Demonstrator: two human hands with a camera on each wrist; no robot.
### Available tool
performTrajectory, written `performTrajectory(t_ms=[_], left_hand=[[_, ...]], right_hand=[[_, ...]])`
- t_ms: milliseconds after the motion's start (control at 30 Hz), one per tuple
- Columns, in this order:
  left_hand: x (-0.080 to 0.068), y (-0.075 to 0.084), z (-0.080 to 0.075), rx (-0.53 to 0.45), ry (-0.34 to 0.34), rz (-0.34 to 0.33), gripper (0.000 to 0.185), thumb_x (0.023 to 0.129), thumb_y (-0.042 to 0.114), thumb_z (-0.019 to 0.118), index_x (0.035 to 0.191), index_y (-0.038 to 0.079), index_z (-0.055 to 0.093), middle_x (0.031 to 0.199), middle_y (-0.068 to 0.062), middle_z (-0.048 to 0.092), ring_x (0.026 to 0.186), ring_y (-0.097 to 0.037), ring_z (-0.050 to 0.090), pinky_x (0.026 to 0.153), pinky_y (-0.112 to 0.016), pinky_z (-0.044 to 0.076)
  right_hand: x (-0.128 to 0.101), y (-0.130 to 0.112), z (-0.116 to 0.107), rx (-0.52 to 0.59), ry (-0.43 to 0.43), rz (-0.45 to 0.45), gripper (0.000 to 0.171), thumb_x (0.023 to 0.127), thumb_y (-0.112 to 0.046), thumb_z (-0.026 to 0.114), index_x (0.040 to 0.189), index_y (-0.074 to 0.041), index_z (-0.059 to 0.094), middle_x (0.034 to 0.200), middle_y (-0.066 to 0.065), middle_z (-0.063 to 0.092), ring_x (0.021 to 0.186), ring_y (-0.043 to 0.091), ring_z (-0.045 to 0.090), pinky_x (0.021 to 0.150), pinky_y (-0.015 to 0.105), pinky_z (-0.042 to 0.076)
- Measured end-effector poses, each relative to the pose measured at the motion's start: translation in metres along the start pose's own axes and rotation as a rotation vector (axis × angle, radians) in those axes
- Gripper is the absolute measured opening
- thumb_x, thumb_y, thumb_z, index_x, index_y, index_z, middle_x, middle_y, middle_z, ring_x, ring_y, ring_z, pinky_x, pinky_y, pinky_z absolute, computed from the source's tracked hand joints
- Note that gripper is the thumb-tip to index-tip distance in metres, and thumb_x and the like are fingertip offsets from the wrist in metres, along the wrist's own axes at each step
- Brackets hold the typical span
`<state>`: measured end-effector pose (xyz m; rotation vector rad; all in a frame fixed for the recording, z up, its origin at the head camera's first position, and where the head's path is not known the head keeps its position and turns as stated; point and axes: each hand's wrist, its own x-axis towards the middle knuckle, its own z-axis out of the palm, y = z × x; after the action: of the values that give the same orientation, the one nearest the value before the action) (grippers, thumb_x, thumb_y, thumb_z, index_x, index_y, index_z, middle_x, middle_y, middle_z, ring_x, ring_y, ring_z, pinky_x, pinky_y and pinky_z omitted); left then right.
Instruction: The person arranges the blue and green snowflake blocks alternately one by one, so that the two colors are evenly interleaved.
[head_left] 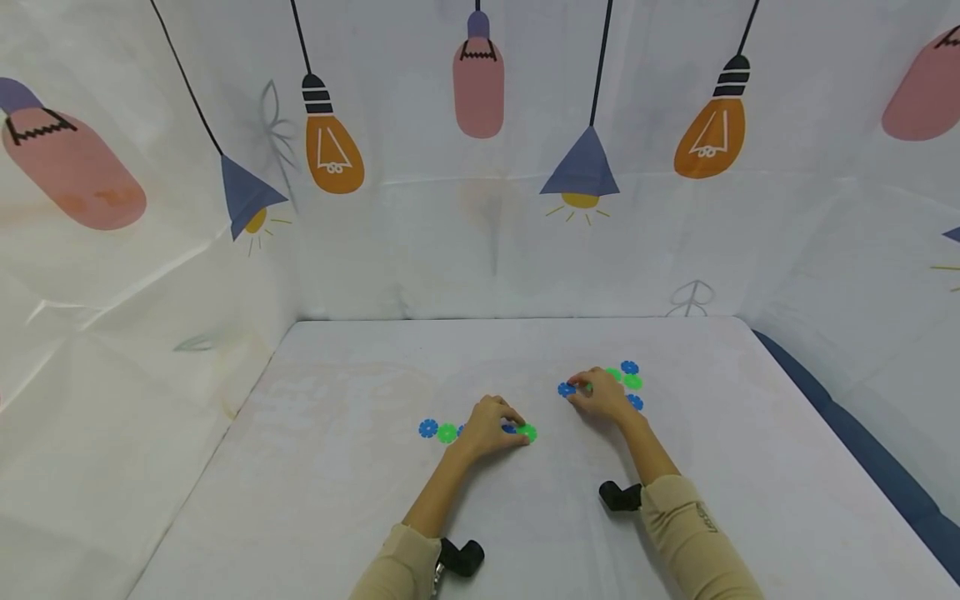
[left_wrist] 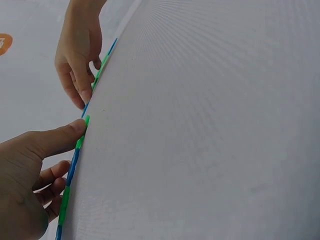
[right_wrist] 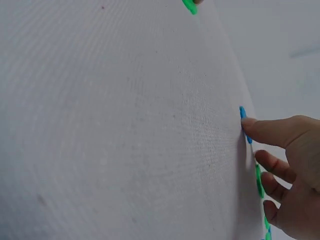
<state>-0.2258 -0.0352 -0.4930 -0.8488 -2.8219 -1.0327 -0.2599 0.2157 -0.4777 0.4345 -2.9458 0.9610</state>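
My left hand (head_left: pixel 489 428) pinches the right end of a row of notched plastic discs, with its thumb (left_wrist: pixel 70 134) against a green disc (head_left: pixel 529 432). To the left of this hand the row shows another green disc (head_left: pixel 447 433) and a blue disc (head_left: pixel 427 427); the hand covers its middle. Farther right, my right hand (head_left: pixel 600 395) pinches a blue disc (head_left: pixel 566 389) at the left side of a second group. Its thumb (right_wrist: pixel 270 131) presses on that disc. Beyond this hand are a green disc (head_left: pixel 633 382) and a blue disc (head_left: pixel 629 367). The palm hides part of the group.
Both groups lie on a white-covered table (head_left: pixel 315 500). A white curtain (head_left: pixel 420 242) printed with lamps and bulbs hangs behind it. Black wrist mounts (head_left: pixel 462 558) stick out by the sleeves. Something dark blue (head_left: pixel 862 442) runs along the table's right edge.
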Motion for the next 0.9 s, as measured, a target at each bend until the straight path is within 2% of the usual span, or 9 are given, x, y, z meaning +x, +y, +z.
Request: performTrajectory(t_ms=[133, 200, 433, 567, 700, 900], left_hand=[[-0.0005, 0.0001, 0.0004, -0.003, 0.001, -0.004, 0.028, 0.072, 0.031, 0.081, 0.091, 0.011, 0.076, 0.088, -0.001, 0.062, 0.084, -0.012, 0.049, 0.074, -0.027, 0.038], [-0.0009, 0.0005, 0.0004, -0.005, 0.001, -0.007, 0.028, 0.073, 0.032, 0.081, 0.091, 0.011, 0.076, 0.089, -0.001, 0.062, 0.084, -0.013, 0.048, 0.073, -0.027, 0.038], [-0.0006, 0.0015, -0.0007, -0.007, 0.001, -0.012, 0.027, 0.073, 0.031, 0.081, 0.09, 0.011, 0.076, 0.089, -0.001, 0.062, 0.085, -0.013, 0.049, 0.072, -0.026, 0.038], [-0.0005, 0.0016, -0.0015, -0.006, 0.003, -0.004, 0.027, 0.072, 0.031, 0.081, 0.089, 0.011, 0.076, 0.088, -0.001, 0.063, 0.084, -0.013, 0.049, 0.072, -0.026, 0.038], [0.0, 0.0014, -0.0007, -0.004, 0.003, -0.001, 0.027, 0.072, 0.031, 0.081, 0.09, 0.011, 0.076, 0.088, -0.001, 0.063, 0.084, -0.012, 0.05, 0.073, -0.025, 0.038], [0.0003, -0.0005, 0.0002, 0.005, 0.02, 0.026, 0.028, 0.071, 0.031, 0.082, 0.088, 0.01, 0.077, 0.083, 0.001, 0.063, 0.081, -0.011, 0.049, 0.072, -0.025, 0.038]], right_hand=[[0.0011, 0.0019, 0.0011, -0.024, -0.001, -0.002, 0.028, 0.084, -0.023, 0.068, 0.102, -0.001, 0.065, 0.099, 0.016, 0.058, 0.095, 0.033, 0.052, 0.082, 0.054, 0.038], [0.0031, 0.0029, 0.0023, -0.019, -0.014, 0.029, 0.029, 0.084, -0.021, 0.068, 0.104, 0.0, 0.064, 0.101, 0.016, 0.058, 0.098, 0.033, 0.052, 0.086, 0.054, 0.037], [0.0043, 0.0007, 0.0041, 0.097, 0.011, 0.077, 0.03, 0.08, -0.014, 0.072, 0.104, 0.002, 0.062, 0.096, 0.013, 0.062, 0.086, 0.025, 0.054, 0.077, 0.039, 0.047], [0.0048, -0.0008, 0.0045, 0.143, 0.024, 0.069, 0.029, 0.079, -0.01, 0.073, 0.102, 0.004, 0.062, 0.094, 0.014, 0.063, 0.083, 0.024, 0.055, 0.074, 0.035, 0.048], [0.0054, -0.0013, 0.0053, 0.152, 0.02, 0.057, 0.033, 0.079, -0.009, 0.073, 0.106, 0.006, 0.063, 0.095, 0.016, 0.063, 0.083, 0.025, 0.056, 0.074, 0.036, 0.048], [0.0044, -0.0032, 0.0031, 0.161, -0.035, 0.051, 0.037, 0.079, -0.008, 0.071, 0.112, 0.008, 0.063, 0.105, 0.021, 0.065, 0.088, 0.028, 0.059, 0.078, 0.041, 0.05]])
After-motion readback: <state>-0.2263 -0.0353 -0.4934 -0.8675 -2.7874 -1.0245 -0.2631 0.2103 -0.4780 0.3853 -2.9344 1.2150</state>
